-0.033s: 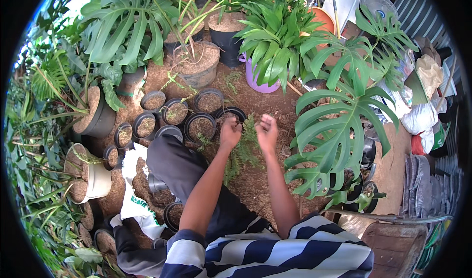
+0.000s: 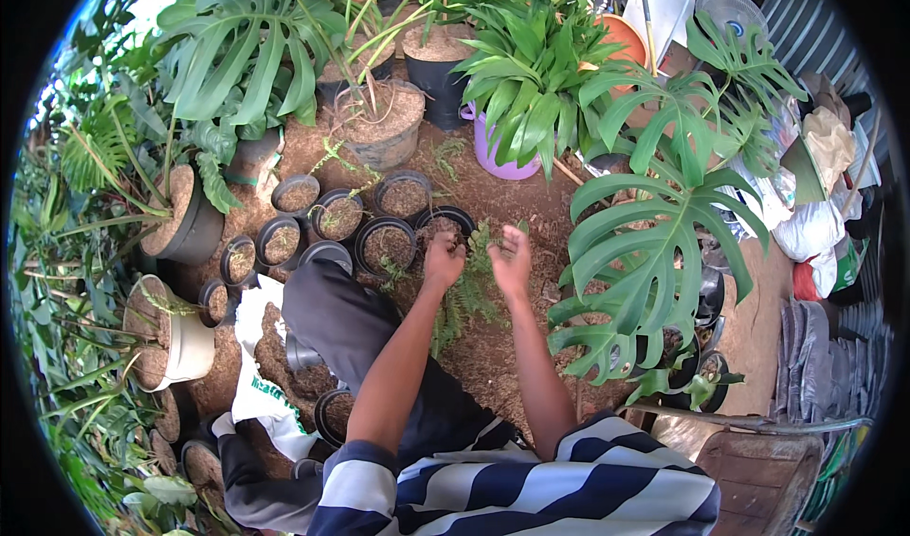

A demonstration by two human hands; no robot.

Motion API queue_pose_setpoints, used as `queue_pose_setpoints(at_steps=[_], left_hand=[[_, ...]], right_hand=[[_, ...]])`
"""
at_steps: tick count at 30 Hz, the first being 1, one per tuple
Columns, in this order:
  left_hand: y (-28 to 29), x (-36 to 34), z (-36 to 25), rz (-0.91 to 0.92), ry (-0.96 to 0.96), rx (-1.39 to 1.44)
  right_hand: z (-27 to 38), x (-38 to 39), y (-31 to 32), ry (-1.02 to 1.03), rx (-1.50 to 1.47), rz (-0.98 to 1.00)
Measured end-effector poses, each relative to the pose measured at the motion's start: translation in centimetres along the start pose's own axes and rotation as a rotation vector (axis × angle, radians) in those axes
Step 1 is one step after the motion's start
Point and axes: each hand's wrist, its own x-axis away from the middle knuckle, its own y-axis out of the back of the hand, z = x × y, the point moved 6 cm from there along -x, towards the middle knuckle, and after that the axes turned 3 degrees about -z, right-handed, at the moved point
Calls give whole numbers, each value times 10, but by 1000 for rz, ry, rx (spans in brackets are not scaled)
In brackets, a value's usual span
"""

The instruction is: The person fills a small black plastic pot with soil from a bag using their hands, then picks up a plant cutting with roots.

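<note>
My left hand (image 2: 444, 259) is closed on a fern (image 2: 463, 307), at a dark clump that looks like roots and soil. The fern's feathery fronds hang down beside that wrist. Just beyond the fingers stands a black pot (image 2: 461, 216), partly covered by the clump and my hand. To the right, my right hand (image 2: 512, 263) is raised beside the fronds with its fingers loosely apart and nothing clearly in them. Several small black pots of brown soil (image 2: 387, 244) are grouped left of my hands.
A white sack (image 2: 269, 399) with dark soil lies by my left leg. Large split-leaf plants (image 2: 664, 223) spread close on the right. Ahead are a purple pot (image 2: 502, 152) with a leafy plant and a wide grey pot (image 2: 384, 138). A brown wooden seat (image 2: 763, 479) is at lower right.
My right hand has shifted slightly down and left, and its curled fingers have loosened. My left hand stays nearly in place at the fern's clump.
</note>
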Motion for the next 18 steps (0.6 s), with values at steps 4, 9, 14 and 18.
queue_pose_setpoints(at_steps=[4, 9, 14, 18], left_hand=[[-17, 13, 43, 328, 175, -388], [-35, 17, 135, 488, 340, -423], [-43, 42, 147, 438, 435, -247], [-46, 44, 129, 345, 395, 4]], right_hand=[[-58, 19, -7, 4, 477, 111], [-118, 43, -43, -223, 399, 321], [-102, 64, -46, -265, 301, 327], [-115, 55, -37, -258, 162, 301]])
